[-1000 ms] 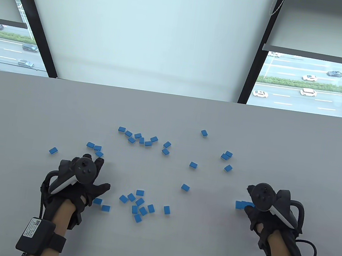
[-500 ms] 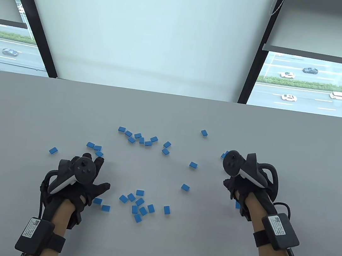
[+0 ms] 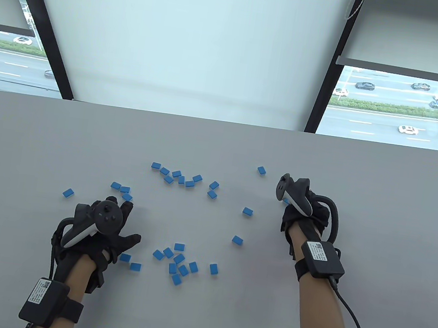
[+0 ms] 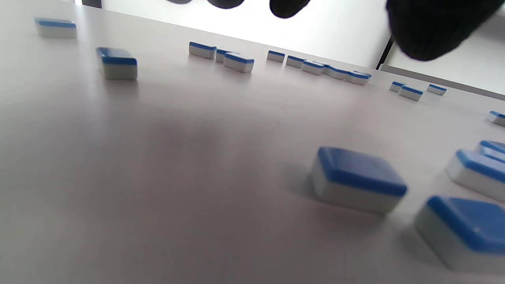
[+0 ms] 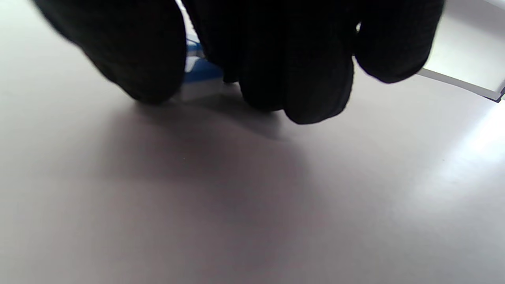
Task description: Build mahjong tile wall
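My right hand (image 3: 305, 212) curls over a blue-backed tile (image 5: 197, 73); fingertips (image 5: 300, 94) reach the counter (image 3: 196, 323) round it, though I cannot tell if the grip has closed. My left hand (image 3: 106, 229) rests flat, fingers spread, holding nothing. Tiles lie scattered mid-counter (no wall standing yet). A careless drag could knock the neighbouring tile (image 3: 247, 211) askew. Open room lies along the near edge.

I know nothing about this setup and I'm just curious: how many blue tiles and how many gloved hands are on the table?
Blue tiles: 27 in plain view; at least one more peeks from under the right hand
Gloved hands: 2, counting the left hand
Total: 29
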`<state>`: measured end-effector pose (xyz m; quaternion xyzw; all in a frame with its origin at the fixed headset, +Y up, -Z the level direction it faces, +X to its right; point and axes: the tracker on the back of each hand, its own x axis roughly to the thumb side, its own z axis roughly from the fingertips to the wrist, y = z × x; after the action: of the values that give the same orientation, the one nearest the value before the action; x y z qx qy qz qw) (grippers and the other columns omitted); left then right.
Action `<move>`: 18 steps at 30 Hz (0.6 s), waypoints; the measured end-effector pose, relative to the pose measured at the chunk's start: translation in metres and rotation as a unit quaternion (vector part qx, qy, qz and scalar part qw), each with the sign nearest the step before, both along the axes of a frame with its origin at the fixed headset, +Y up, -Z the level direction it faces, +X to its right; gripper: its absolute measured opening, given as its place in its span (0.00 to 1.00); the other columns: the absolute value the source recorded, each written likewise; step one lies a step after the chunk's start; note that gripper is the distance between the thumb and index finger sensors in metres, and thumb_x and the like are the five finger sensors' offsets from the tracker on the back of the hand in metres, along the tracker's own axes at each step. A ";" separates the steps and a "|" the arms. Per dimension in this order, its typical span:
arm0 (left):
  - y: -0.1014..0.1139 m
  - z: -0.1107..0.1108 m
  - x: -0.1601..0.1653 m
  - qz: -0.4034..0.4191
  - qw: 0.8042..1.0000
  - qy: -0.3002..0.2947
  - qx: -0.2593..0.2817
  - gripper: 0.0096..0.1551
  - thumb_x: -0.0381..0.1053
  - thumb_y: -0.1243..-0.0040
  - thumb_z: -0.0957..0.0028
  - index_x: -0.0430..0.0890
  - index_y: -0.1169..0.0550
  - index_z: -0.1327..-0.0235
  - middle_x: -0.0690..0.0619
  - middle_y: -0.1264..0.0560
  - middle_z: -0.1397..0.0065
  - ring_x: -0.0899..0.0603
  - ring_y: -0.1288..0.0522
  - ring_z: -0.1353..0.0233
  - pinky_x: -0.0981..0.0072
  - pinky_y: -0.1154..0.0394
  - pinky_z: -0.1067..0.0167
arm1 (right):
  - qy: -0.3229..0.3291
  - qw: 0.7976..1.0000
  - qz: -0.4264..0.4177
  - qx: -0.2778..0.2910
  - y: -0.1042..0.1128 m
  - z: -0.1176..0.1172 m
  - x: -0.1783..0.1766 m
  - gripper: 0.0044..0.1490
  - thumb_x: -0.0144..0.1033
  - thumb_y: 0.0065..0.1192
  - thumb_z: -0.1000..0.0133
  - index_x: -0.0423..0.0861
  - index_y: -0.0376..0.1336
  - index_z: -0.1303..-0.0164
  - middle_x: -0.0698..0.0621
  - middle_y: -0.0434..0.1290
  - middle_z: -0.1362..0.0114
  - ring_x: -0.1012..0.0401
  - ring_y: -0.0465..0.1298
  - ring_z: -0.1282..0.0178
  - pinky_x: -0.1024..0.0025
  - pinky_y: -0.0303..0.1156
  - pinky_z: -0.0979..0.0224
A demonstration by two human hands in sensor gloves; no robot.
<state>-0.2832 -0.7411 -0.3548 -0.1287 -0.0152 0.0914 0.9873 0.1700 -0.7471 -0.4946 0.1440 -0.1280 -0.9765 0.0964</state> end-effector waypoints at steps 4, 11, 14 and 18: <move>0.000 0.000 0.000 0.001 1.000 0.001 -0.002 0.55 0.77 0.46 0.58 0.59 0.48 0.19 0.46 0.54 0.14 0.28 0.55 0.17 0.21 0.55 0.31 | 0.001 1.000 -0.003 -0.015 0.001 -0.001 -0.003 0.36 0.45 0.75 0.58 0.48 0.66 0.39 0.50 0.77 0.42 0.53 0.82 0.51 0.50 0.76 0.39; 0.000 -0.001 0.000 0.002 1.000 -0.001 -0.003 0.55 0.77 0.46 0.58 0.59 0.48 0.19 0.46 0.54 0.14 0.28 0.55 0.17 0.21 0.55 0.31 | 0.067 0.996 0.010 0.049 0.027 0.018 0.001 0.37 0.45 0.73 0.58 0.48 0.64 0.38 0.51 0.77 0.42 0.55 0.82 0.54 0.52 0.77 0.41; 0.000 -0.001 0.001 0.001 1.000 -0.003 -0.003 0.55 0.77 0.46 0.58 0.59 0.48 0.19 0.46 0.54 0.14 0.28 0.55 0.17 0.21 0.55 0.31 | 0.105 0.991 0.018 0.080 0.044 0.034 0.005 0.38 0.45 0.73 0.58 0.47 0.64 0.38 0.51 0.77 0.42 0.55 0.83 0.55 0.52 0.78 0.42; 0.000 -0.001 0.002 0.001 1.000 -0.005 -0.001 0.55 0.77 0.46 0.58 0.59 0.48 0.19 0.46 0.54 0.14 0.28 0.55 0.17 0.21 0.55 0.31 | 0.146 0.982 0.021 0.119 0.070 0.065 0.016 0.38 0.45 0.73 0.57 0.46 0.65 0.38 0.50 0.78 0.44 0.55 0.83 0.57 0.51 0.78 0.44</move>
<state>-0.2816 -0.7408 -0.3557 -0.1304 -0.0198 0.0923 0.9870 0.1863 -0.6769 -0.4291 0.0131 0.0080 -0.9931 0.1162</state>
